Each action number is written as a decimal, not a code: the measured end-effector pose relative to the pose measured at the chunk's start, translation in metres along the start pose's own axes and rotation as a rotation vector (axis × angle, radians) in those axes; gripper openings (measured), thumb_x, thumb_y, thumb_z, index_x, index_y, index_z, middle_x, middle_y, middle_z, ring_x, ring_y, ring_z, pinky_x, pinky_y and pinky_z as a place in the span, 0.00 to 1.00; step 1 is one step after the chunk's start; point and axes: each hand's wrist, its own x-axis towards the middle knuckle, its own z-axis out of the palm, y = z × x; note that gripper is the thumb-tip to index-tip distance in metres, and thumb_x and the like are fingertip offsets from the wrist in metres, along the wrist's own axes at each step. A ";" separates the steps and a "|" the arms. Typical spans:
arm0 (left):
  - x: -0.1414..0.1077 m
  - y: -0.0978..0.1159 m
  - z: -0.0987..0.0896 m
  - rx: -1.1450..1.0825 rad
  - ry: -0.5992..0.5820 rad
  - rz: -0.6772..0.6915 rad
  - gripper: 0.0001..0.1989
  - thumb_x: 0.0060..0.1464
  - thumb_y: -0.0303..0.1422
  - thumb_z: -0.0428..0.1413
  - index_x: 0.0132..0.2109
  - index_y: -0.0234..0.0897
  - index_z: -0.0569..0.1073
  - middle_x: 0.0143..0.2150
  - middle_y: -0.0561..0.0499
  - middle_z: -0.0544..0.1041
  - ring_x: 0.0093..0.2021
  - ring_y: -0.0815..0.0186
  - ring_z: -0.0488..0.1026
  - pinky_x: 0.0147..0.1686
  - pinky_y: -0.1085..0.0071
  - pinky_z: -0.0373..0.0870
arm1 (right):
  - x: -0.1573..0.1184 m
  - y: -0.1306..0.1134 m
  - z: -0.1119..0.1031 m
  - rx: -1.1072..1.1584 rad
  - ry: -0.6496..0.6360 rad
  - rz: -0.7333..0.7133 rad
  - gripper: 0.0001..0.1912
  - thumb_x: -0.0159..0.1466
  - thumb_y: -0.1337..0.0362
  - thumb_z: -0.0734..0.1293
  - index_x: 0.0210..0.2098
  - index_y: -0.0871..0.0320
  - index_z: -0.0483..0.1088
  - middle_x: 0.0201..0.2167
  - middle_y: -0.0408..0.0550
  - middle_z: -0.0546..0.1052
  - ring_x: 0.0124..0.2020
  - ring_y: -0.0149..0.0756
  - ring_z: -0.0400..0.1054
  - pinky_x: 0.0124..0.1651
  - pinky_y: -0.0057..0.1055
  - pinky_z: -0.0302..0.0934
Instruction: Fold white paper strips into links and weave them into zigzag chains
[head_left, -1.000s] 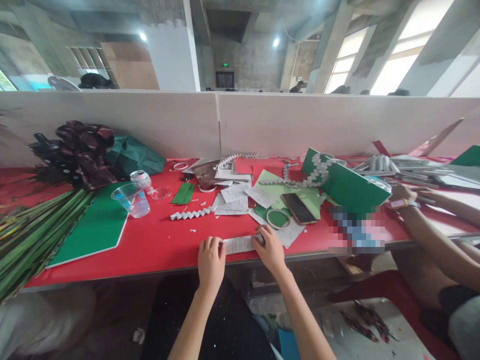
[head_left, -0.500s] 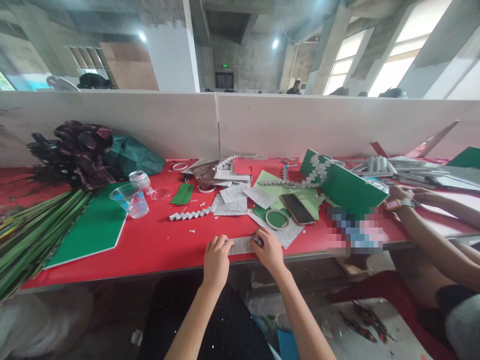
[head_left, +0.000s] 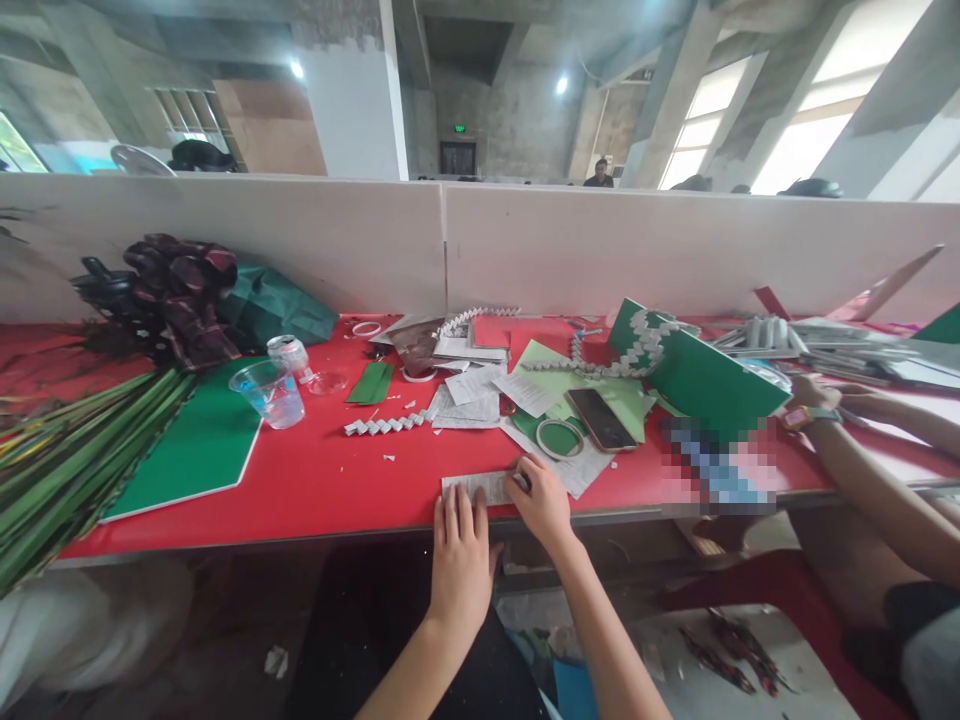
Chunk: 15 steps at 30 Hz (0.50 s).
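A strip of printed paper [head_left: 491, 487] lies at the front edge of the red table [head_left: 300, 500]. My left hand [head_left: 459, 555] rests flat on it, fingers stretched out and pointing away from me. At the strip's right end, my right hand [head_left: 541, 505] has its fingers curled and closed on the paper. Its fingertips are partly hidden. Just beyond are a roll of tape [head_left: 559, 438], a phone [head_left: 602, 419] and several printed sheets [head_left: 469, 400]. A folded-paper zigzag chain [head_left: 386, 425] lies to the left of the sheets.
On the left are a plastic cup [head_left: 270, 395], a can [head_left: 289, 355], a green board [head_left: 187, 450] and long green leaves [head_left: 90, 450]. A green panel [head_left: 720, 385] stands at right, near another person's arms [head_left: 862, 450]. A white partition [head_left: 337, 240] runs behind.
My left hand has gone from gripping the strip's left end to lying flat on the paper, further right. My right hand stays at the right end. The view has shifted slightly.
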 end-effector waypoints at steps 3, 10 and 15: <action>0.000 0.001 -0.001 0.000 0.002 -0.014 0.28 0.54 0.26 0.52 0.62 0.32 0.62 0.63 0.34 0.63 0.64 0.44 0.56 0.59 0.45 0.59 | 0.000 -0.001 0.000 -0.009 -0.002 0.000 0.07 0.59 0.65 0.59 0.25 0.55 0.58 0.27 0.42 0.67 0.29 0.33 0.61 0.32 0.27 0.51; 0.000 -0.003 -0.001 0.004 0.011 -0.043 0.25 0.56 0.25 0.49 0.61 0.31 0.64 0.62 0.34 0.65 0.63 0.46 0.59 0.58 0.49 0.62 | 0.001 0.000 0.001 -0.032 0.002 0.000 0.08 0.64 0.61 0.59 0.29 0.56 0.63 0.30 0.46 0.70 0.31 0.35 0.64 0.32 0.28 0.52; -0.001 -0.004 -0.001 0.044 -0.023 -0.044 0.26 0.56 0.28 0.50 0.62 0.29 0.63 0.63 0.34 0.63 0.64 0.46 0.57 0.58 0.51 0.62 | 0.002 0.004 0.006 -0.056 0.018 -0.008 0.09 0.65 0.60 0.59 0.29 0.56 0.63 0.29 0.46 0.70 0.31 0.35 0.64 0.32 0.28 0.52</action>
